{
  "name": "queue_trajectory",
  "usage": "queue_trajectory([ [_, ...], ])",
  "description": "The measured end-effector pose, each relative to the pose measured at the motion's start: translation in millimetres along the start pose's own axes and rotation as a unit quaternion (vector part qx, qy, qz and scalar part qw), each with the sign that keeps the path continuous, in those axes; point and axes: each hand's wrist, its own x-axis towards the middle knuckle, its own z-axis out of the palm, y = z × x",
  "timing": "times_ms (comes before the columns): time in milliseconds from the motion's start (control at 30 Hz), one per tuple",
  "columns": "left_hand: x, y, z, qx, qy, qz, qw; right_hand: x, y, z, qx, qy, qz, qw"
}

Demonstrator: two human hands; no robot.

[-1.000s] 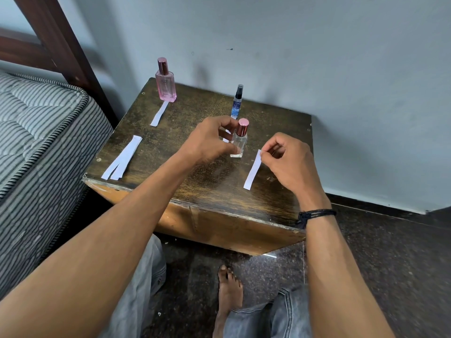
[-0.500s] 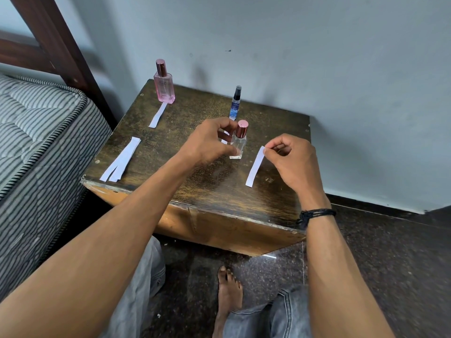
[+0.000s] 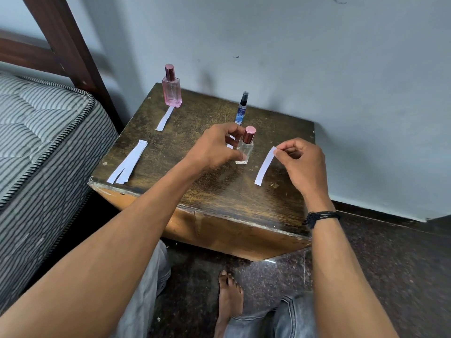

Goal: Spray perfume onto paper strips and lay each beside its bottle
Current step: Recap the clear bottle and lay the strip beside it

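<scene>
A: Clear bottle (image 3: 244, 150): square glass, rose-metal cap on, upright mid-table (image 3: 195, 191). We log the left hand (image 3: 214, 147) curled round its lower body, thumb on the near face.

B: Agreed. Right hand (image 3: 301, 162) pinches the top end of a white strip (image 3: 264, 167), just right of that bottle. The strip slants down toward the wood; we cannot tell if its lower end touches.

A: Behind: pink bottle (image 3: 172, 90) at the far left corner, second strip (image 3: 164, 118) flat before it. Blue spray (image 3: 241, 109) near the wall, slim, black nozzle.

B: Spare strips (image 3: 129, 162) lie fanned at the left edge.
</scene>
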Motion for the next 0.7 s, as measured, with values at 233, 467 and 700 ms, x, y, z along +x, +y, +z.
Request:
queue_trajectory([
  [233, 3.5, -4.7, -1.5, 0.024, -0.011, 0.019, 0.999, 8.5, 2.9, 4.3, 0.006, 0.024, 0.01, 1.0],
  [467, 3.2, -7.2, -5.1, 0.036, -0.038, 0.019, 0.998, 30.0, 6.2, -8.3, 0.165, 0.057, 0.071, 0.982],
  [700, -2.9, -1.7, -12.1, -0.035, -0.041, 0.007, 0.999, 42.6, 6.6, -28.7, 0.423, 0.085, 0.157, 0.888],
])
